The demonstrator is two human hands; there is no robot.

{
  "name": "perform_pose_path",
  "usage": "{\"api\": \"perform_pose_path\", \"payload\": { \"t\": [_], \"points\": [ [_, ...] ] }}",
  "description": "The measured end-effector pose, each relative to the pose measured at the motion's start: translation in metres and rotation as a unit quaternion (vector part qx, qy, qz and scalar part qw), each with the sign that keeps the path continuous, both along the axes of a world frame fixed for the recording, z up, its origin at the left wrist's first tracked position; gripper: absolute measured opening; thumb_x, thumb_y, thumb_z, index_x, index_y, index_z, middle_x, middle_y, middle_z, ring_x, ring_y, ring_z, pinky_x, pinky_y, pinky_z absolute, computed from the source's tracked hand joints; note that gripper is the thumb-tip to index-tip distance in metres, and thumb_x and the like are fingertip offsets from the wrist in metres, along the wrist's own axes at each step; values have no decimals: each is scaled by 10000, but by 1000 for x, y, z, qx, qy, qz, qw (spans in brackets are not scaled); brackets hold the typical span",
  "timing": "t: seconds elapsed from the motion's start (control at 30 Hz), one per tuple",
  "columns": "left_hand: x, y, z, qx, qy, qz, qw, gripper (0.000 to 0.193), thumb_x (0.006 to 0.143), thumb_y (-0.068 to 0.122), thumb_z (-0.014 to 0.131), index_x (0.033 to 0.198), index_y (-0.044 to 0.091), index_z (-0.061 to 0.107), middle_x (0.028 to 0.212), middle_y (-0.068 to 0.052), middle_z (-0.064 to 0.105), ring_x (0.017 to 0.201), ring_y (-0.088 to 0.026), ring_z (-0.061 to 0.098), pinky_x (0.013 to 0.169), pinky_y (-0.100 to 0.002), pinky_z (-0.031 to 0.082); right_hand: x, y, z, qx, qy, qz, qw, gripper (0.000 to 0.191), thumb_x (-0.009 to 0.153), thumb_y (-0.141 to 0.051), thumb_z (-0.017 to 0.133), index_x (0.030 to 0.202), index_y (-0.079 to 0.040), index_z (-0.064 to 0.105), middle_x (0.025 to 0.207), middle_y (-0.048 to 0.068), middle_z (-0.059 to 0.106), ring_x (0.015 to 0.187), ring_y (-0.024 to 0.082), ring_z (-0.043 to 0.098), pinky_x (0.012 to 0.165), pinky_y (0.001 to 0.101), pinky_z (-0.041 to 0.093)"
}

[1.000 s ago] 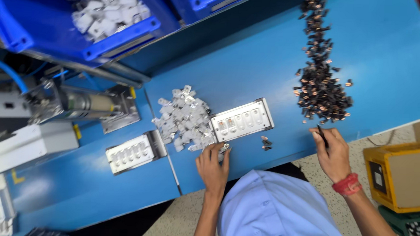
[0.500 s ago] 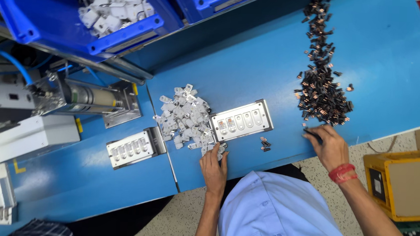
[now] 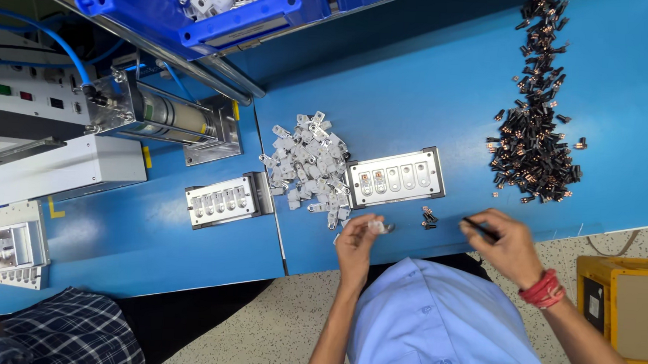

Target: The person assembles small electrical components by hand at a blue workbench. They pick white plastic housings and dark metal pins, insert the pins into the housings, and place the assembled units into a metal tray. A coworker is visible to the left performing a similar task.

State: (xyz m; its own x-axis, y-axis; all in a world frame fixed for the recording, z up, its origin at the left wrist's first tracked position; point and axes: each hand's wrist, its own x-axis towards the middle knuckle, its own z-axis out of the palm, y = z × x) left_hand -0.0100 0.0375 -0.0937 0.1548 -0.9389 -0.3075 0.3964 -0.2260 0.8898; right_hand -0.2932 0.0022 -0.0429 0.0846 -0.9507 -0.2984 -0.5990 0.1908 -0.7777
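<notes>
Nearest, left hand [image 3: 355,243] pinching a small white plastic clip [image 3: 378,226]; right hand [image 3: 508,243] gripping a thin dark metal pin [image 3: 477,225]. Beyond, grey slotted metal jig [image 3: 396,177] between white clip pile [image 3: 306,163] and dark pin heap [image 3: 536,145] on blue table [image 3: 418,83].

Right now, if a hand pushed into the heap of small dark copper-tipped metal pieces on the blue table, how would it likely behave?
The heap of small dark copper-tipped metal pieces would probably scatter rather than slide as one: the pieces lie loose, with strays already apart at its edges. Each looks tiny and likely light, so it may skid on the smooth blue table. The right hand pinches one, suggesting single pieces are stiff.
</notes>
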Motion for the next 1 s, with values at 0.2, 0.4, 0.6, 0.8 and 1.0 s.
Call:
{"api": "perform_pose_path", "payload": {
  "t": [0.2,0.4,0.6,0.8,1.0],
  "points": [
    [-3,-5,7,126,277,-25,952,444,1076,269,472,1448,30,507,1336,-142,639,1162,-208,646,1005,-401,573,60,7,45,-108,-127,118,979,233,860,-109,744,1084,-58,785,968,69,728,815,155,707,719,274,566],
    [-4,0,22,33,158,-144,976,432,1103,233,448,1485,33,426,1452,-208,578,1266,-256,617,1046,-372,533,93,2,60,-67,-117,99,986,268,782,-149,819,1030,-57,775,1014,51,767,853,143,752,717,273,586],
    [2,11,34,-72,123,-261,955,477,1096,171,551,1516,-8,411,1504,-163,526,1388,-202,518,1168,-324,453,103,-2,37,-16,-146,103,984,263,732,-116,862,959,-26,766,943,54,751,807,160,743,740,292,582],
    [-2,8,44,9,-66,-145,987,302,930,68,734,1193,-24,617,1378,-148,628,1181,-235,643,991,-330,552,86,0,22,-178,-126,178,960,174,832,-72,752,1005,-59,753,1064,108,692,968,261,679,849,353,538],
    [-8,-4,61,26,-267,-107,957,272,892,55,738,1162,81,762,1223,-136,740,1111,-224,722,928,-307,561,59,10,49,-238,-68,208,946,216,792,-30,765,1003,-72,759,1111,83,754,1031,240,749,843,318,611]
  ]
}}
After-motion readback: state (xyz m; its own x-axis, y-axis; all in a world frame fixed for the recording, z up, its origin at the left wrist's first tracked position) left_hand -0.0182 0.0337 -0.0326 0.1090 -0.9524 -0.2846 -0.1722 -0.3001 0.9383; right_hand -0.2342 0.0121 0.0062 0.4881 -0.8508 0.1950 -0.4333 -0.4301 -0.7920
